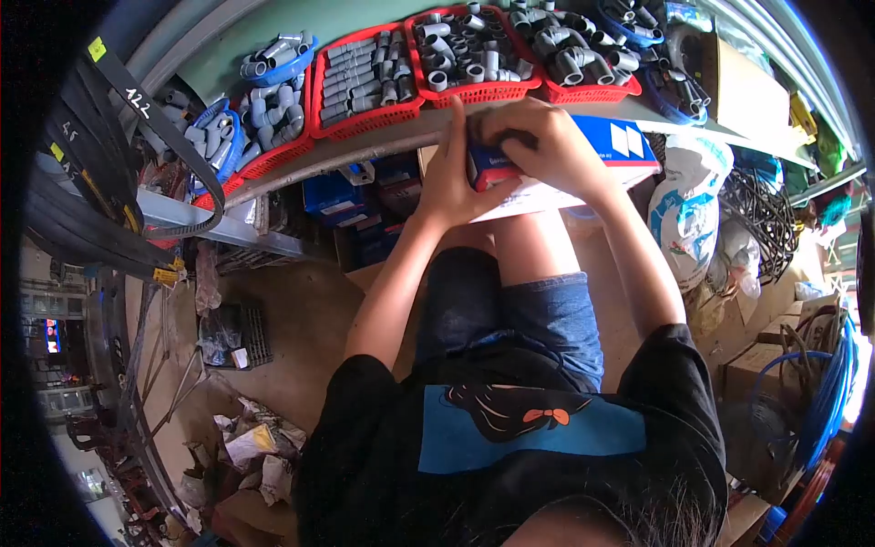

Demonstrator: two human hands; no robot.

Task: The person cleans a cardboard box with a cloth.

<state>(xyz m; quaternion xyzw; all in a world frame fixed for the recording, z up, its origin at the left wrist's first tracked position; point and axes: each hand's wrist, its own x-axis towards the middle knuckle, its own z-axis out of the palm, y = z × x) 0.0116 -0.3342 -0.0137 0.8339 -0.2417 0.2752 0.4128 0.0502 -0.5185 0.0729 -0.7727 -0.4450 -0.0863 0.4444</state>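
A blue, white and red cardboard box [615,141] rests over my lap, close to the front edge of the shelf. My left hand [448,178] holds its left end, the index finger pointing up and the thumb along the near side. Over the top of that same end, my right hand [551,146] is bent, its curled fingers gripping the box at the edge. The fingertips of the right hand are partly hidden behind its knuckles.
Red baskets [365,118] of grey pipe fittings line the shelf, with blue baskets [290,66] among them. More blue boxes [337,196] sit underneath. Black belts [100,173] hang at left; a white sack [688,205] and a blue hose coil [834,392] are at right.
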